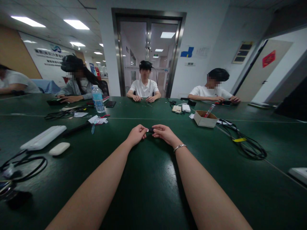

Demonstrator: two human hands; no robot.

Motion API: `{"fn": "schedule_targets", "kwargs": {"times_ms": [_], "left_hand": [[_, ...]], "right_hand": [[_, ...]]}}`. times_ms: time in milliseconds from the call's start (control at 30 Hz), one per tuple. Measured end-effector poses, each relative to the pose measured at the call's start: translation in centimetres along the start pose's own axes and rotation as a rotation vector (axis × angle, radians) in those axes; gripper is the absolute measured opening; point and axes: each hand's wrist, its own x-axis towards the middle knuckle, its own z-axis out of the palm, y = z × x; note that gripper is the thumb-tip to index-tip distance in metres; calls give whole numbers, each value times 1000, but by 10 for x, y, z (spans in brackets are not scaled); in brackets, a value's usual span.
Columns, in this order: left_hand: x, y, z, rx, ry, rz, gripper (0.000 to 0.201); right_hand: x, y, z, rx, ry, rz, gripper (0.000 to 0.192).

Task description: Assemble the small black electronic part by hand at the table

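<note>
Both my arms reach forward over the dark green table [153, 179]. My left hand [137, 134] and my right hand [163, 132] meet at the middle, fingertips pinched together on a small black object [150, 130] held between them just above the table top. The object is mostly hidden by my fingers, so I cannot tell what it is. A silver bracelet [179, 147] circles my right wrist.
A white power strip [43, 137] and white mouse-like pad [59, 148] lie left, with black cables [24, 164]. A water bottle [98, 99], cardboard box [205, 118] and coiled black cable [249, 145] sit farther out. Several people sit around the table's far side.
</note>
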Motion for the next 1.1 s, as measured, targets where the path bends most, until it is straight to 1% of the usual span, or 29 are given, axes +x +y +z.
{"fn": "schedule_targets", "kwargs": {"times_ms": [167, 267, 400, 500, 600, 700, 900, 1000, 1100], "left_hand": [[-2, 3, -1, 90, 0, -31, 41], [-5, 7, -1, 137, -13, -20, 49], [-8, 12, -2, 195, -9, -13, 54], [-7, 12, -3, 212, -17, -29, 55], [-5, 9, -4, 206, -39, -71, 55], [-3, 6, -4, 198, -39, -90, 55], [-4, 5, -2, 171, 0, -9, 52], [-2, 2, 0, 92, 11, 22, 45], [1, -2, 0, -1, 12, 22, 36]], "right_hand": [[-2, -3, 2, 5, -13, 14, 21], [-3, -4, 3, 20, -17, 12, 22], [-3, -4, 3, 19, -27, 23, 24], [-3, -4, 2, 17, -58, 12, 26], [-3, -4, 0, 29, -97, -13, 29], [-4, -3, 0, 38, -107, -22, 29], [-2, -3, 1, 30, -73, -11, 25], [-2, -3, 0, 38, -48, -11, 22], [-1, -2, 0, 58, -16, -7, 21]]}}
